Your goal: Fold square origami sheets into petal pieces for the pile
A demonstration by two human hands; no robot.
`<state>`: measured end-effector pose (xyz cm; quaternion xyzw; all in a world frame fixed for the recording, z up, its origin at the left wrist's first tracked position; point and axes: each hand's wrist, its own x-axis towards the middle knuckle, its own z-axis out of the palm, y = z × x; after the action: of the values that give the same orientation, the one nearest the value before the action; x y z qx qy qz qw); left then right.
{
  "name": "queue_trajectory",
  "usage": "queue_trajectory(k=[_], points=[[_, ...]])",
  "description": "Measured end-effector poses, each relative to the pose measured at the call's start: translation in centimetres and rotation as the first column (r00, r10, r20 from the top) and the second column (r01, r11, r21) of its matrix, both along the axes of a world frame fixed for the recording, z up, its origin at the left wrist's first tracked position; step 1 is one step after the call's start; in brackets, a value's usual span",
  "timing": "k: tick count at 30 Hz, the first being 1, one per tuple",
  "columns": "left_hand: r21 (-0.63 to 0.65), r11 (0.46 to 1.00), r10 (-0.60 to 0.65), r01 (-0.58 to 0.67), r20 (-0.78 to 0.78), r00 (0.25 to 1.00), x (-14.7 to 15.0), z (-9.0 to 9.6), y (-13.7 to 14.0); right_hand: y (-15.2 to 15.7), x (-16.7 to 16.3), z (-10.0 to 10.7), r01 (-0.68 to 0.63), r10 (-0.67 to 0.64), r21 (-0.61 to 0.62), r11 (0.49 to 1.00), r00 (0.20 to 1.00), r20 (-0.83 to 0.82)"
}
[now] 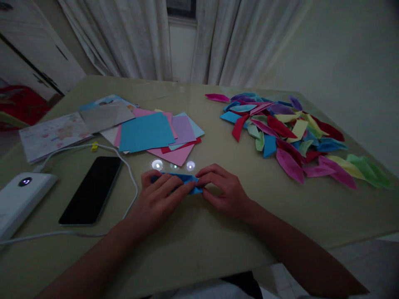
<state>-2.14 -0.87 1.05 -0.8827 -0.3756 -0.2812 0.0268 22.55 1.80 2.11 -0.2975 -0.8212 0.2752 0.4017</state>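
A narrow folded piece of blue paper lies low over the table between my two hands. Across its left part my left hand presses down with bent fingers, covering much of it. At the right end, my right hand pinches the paper between thumb and fingertips. Beyond my hands is a loose stack of square coloured paper, with a blue sheet on top and pink, purple and red sheets beneath. To the right spreads a heap of folded paper pieces in many colours.
Left of my hands lies a black phone, with a white cable curving around it. A white power bank sits at the left edge. Behind it are a patterned booklet and a greyish sheet. Curtains hang behind the table.
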Motion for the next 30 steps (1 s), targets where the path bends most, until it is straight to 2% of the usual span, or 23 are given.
queue_trajectory(k=[7, 11, 13, 17, 22, 28, 30], points=[[0.006, 1.000, 0.005, -0.005, 0.015, 1.000, 0.4, 0.2, 0.1, -0.3, 0.1, -0.1, -0.062, 0.060, 0.015, 0.998, 0.993, 0.097], [0.120, 0.992, 0.035, -0.042, 0.064, 0.997, 0.3, 0.1, -0.2, -0.3, 0.2, 0.0, -0.089, 0.087, 0.013, 0.996, 0.991, 0.103], [0.131, 0.991, 0.026, -0.035, 0.075, 0.997, 0.2, 0.1, -0.3, -0.3, 0.2, 0.0, -0.084, 0.081, 0.022, 0.996, 0.992, 0.092], [-0.009, 1.000, 0.022, -0.022, 0.055, 0.998, 0.4, 0.0, 0.0, -0.1, 0.2, -0.1, -0.057, 0.051, 0.057, 0.997, 0.994, 0.099], [0.001, 0.999, 0.051, -0.051, 0.013, 0.999, 0.3, -0.2, 0.3, 0.0, 0.4, -0.1, -0.068, 0.057, 0.082, 0.994, 0.989, 0.138], [-0.110, 0.971, 0.227, -0.214, 0.120, 0.966, -1.7, 0.2, 1.4, 0.9, 1.4, 0.6, -0.040, 0.035, 0.044, 0.998, 0.993, 0.115], [-0.200, 0.960, 0.227, -0.198, 0.133, 0.965, -2.2, 0.2, 1.9, 1.4, 1.9, 0.8, -0.032, 0.028, 0.035, 0.999, 0.993, 0.112]])
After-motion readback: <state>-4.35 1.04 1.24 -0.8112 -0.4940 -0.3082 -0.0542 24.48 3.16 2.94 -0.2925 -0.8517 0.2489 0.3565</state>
